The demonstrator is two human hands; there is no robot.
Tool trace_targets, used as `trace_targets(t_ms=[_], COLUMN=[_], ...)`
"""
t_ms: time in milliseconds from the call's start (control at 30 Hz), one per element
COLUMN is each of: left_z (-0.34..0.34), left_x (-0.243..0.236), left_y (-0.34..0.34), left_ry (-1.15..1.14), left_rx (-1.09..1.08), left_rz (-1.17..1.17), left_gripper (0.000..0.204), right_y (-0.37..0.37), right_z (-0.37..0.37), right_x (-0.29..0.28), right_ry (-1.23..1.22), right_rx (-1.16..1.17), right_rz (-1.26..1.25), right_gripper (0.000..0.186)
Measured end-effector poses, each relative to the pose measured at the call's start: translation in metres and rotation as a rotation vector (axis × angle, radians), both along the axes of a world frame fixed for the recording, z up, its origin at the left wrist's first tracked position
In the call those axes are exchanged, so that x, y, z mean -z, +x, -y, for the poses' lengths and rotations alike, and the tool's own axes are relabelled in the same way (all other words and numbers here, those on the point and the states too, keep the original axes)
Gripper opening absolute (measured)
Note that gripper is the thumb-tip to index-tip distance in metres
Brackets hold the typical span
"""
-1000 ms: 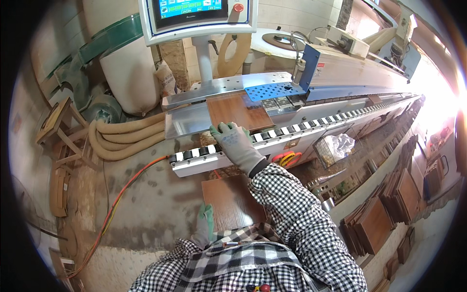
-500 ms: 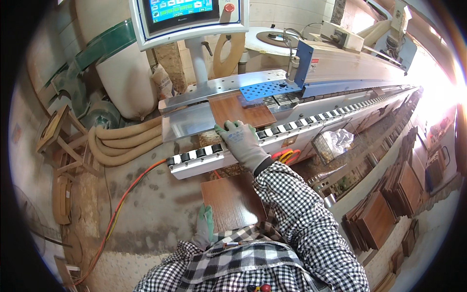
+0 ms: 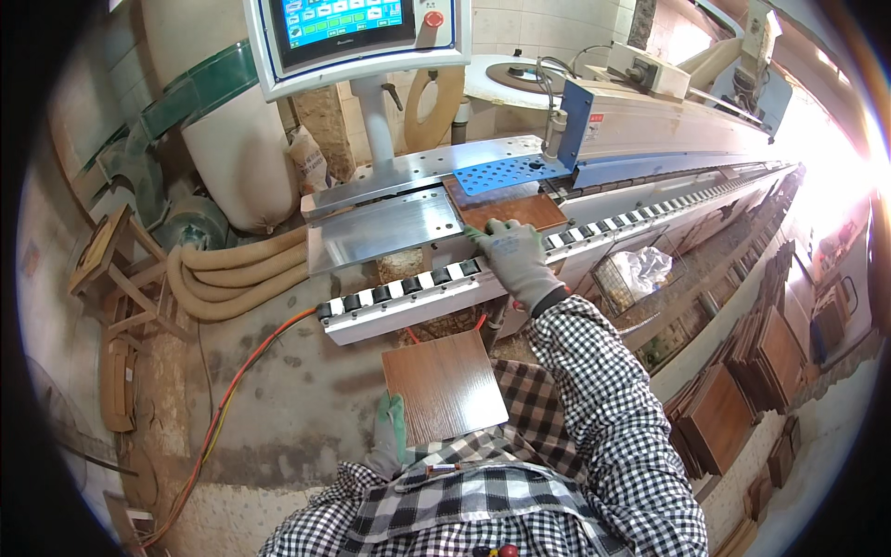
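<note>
My right hand (image 3: 515,260), in a grey-green glove, rests with fingers apart at the near edge of a brown wood panel (image 3: 510,209), which lies partly beneath a blue perforated plate (image 3: 501,174) on the long machine. A steel plate (image 3: 371,232) is left of that panel, and a roller rail (image 3: 411,286) runs along the near side. Low in front of my body, my gloved left hand (image 3: 388,432) grips another square brown panel (image 3: 445,381) by its left edge.
A control screen (image 3: 343,23) stands above the machine, with a white sack (image 3: 241,162), beige hoses (image 3: 227,302) and a wooden stool (image 3: 107,255) at left. An orange hose (image 3: 246,367) crosses the floor. Stacked panels (image 3: 719,418) lean at the right.
The panel on the machine has slid right, further under the blue plate, and my right hand has moved right with it. My left hand and its panel have barely moved.
</note>
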State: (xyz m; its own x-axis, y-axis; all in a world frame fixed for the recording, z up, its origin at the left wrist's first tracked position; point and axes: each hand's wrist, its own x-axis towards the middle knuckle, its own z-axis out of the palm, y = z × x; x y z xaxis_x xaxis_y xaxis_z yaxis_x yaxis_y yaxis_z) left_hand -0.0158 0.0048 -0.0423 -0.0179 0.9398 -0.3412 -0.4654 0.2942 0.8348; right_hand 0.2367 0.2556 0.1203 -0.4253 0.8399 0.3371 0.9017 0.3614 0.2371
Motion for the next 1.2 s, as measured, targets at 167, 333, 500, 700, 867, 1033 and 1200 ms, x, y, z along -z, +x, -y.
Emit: trace_targets(t_ms=[167, 333, 500, 700, 867, 1033, 1200], left_z=[0.0, 0.0, 0.001, 0.002, 0.002, 0.0, 0.001], left_x=[0.011, 0.04, 0.054, -0.007, 0.019, 0.02, -0.013], left_y=[-0.007, -0.011, -0.023, -0.004, -0.017, -0.008, 0.0], left_ry=[-0.012, 0.047, 0.082, -0.115, 0.108, 0.147, 0.036], left_rx=[0.013, -0.02, 0.025, -0.026, 0.067, 0.015, 0.029], left_rz=[-0.025, -0.231, -0.392, 0.229, -0.211, -0.537, -0.486], left_gripper=[0.037, 0.04, 0.043, 0.046, 0.046, 0.036, 0.033], right_y=[0.038, 0.079, 0.092, 0.061, 0.04, 0.028, 0.079], right_z=[-0.01, -0.022, -0.012, 0.133, 0.239, 0.271, 0.273], right_x=[0.003, 0.009, 0.002, 0.07, 0.137, 0.16, 0.158], right_ry=[0.047, 0.084, 0.248, -0.223, -1.127, -0.932, -0.999], right_rx=[0.077, 0.148, 0.245, 0.033, 0.335, 0.36, 0.261], right_rz=[0.047, 0.067, 0.053, -0.915, -1.375, -1.689, -1.993], right_gripper=[0.039, 0.042, 0.039, 0.027, 0.043, 0.04, 0.036])
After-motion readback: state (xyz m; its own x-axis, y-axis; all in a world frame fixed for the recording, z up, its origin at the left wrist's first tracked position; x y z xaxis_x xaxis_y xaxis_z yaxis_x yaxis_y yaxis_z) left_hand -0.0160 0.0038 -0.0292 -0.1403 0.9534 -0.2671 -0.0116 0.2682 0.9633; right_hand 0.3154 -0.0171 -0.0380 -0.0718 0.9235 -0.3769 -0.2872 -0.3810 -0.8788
